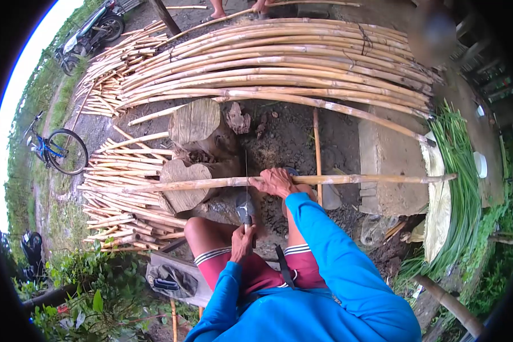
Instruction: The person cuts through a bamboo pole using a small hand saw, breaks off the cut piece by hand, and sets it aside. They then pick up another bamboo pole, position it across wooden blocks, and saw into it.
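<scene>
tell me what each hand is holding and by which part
The left hand holds a thin-bladed tool by its handle; the right hand grips a long cane pole around its middle stretch.

No lettering, label, brand, number or sign is legible anywhere in view; the motorcycle point(94, 31) and the blue bicycle point(54, 149) show no marking that can be read.

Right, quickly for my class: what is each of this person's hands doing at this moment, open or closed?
Left hand: closed round the handle of what looks like a saw.
Right hand: closed over the long cane pole.
</scene>
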The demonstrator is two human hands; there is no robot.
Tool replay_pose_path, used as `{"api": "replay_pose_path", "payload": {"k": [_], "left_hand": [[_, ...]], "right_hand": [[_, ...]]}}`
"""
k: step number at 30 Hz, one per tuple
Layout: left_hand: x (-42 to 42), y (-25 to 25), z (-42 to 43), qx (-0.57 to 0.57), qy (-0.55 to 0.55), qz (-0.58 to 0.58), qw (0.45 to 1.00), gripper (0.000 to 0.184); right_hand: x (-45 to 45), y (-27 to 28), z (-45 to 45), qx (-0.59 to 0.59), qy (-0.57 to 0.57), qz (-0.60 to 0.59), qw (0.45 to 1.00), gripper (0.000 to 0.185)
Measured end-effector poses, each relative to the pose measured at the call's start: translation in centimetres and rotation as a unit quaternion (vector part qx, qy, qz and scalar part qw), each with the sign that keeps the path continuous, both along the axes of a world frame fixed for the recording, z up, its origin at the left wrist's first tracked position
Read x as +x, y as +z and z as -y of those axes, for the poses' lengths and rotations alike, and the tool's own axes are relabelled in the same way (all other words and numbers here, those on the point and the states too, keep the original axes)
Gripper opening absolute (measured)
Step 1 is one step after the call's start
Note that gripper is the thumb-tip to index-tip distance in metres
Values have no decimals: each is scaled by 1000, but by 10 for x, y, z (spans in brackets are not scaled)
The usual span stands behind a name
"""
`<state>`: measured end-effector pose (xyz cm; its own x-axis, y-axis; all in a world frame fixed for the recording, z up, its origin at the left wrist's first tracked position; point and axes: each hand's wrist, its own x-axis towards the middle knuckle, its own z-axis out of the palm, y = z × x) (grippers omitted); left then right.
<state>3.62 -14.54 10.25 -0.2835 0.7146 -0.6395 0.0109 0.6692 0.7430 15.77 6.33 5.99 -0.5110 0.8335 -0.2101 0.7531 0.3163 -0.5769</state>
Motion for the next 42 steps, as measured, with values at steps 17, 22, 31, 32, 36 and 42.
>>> {"api": "replay_pose_path", "payload": {"k": [17, 22, 31, 32, 36, 42], "left_hand": [[-15, -46, 18, 53, -30, 3, 998, 30], [-22, -50, 21, 58, -25, -9, 998, 35], [-21, -23, 20, -13, 13, 82, 996, 41], [-19, -22, 18, 3, 12, 29, 1000, 42], [-15, -37, 20, 110, 11, -148, 983, 45], [-12, -30, 15, 79, 26, -137, 987, 39]], "right_hand": [[-4, 2, -2, 3, 19, 32, 999, 68], [-13, 7, -1, -13, 13, 20, 1000, 69], [-22, 7, -3, -37, 23, 48, 998, 72], [-22, 13, -2, -41, 20, 46, 998, 72], [-22, 6, -2, -26, 18, 39, 999, 71], [-20, 8, -5, -42, 29, 46, 998, 73]]}}
